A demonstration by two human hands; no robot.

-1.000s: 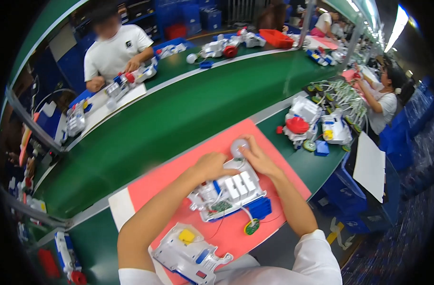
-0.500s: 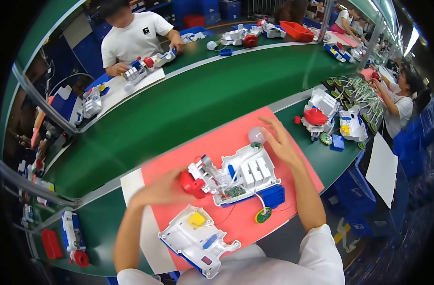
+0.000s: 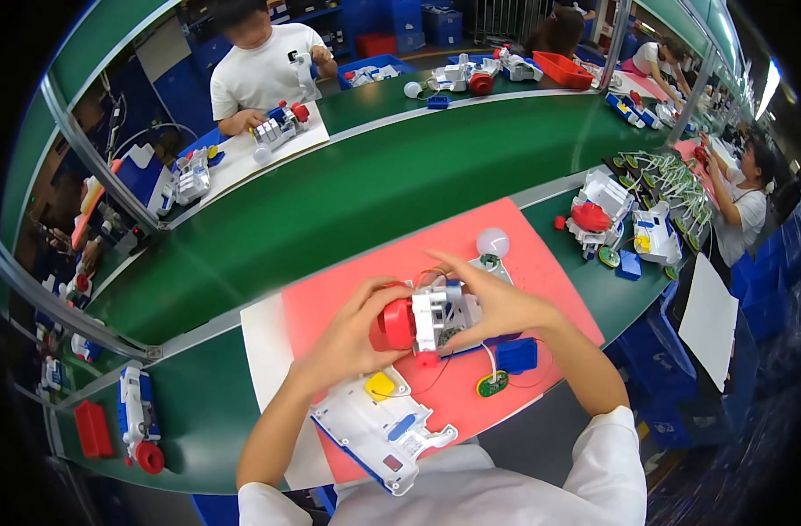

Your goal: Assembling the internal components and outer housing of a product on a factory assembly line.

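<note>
While both hands grip it above the red mat (image 3: 541, 263), the white toy module (image 3: 442, 317) sits lifted just off the bench, its red wheel-like cap (image 3: 393, 324) turned toward the left. Left hand (image 3: 352, 337): fingers curled around the red cap, thumb on top. Right hand (image 3: 497, 302): wrapped over the module's right and upper side, fingers partly spread.

Nearest the body: white housing shell (image 3: 378, 430) lying open on the mat edge, with a yellow button and a blue trim strip. Just right of it, a small green round board (image 3: 492, 384) and a blue block (image 3: 516, 355), both joined to the held module by thin wires.

Progress, judged: the inner module appears wired up, but it is not yet seated in the shell, which lies apart and unclosed. The white bulb piece (image 3: 492, 243) lies loose on the mat beyond the hands, also not fitted.

Farther out: more white-and-red assemblies (image 3: 598, 215) at the right on the green bench (image 3: 348, 202); a finished-looking toy (image 3: 137, 416) at the far left. Across the bench, a person in a white shirt (image 3: 264, 66) works on a similar unit.

Not resolvable: the module's underside and whatever the right palm covers; wire terminations too fine to trace; left rim strongly bent by the lens.
</note>
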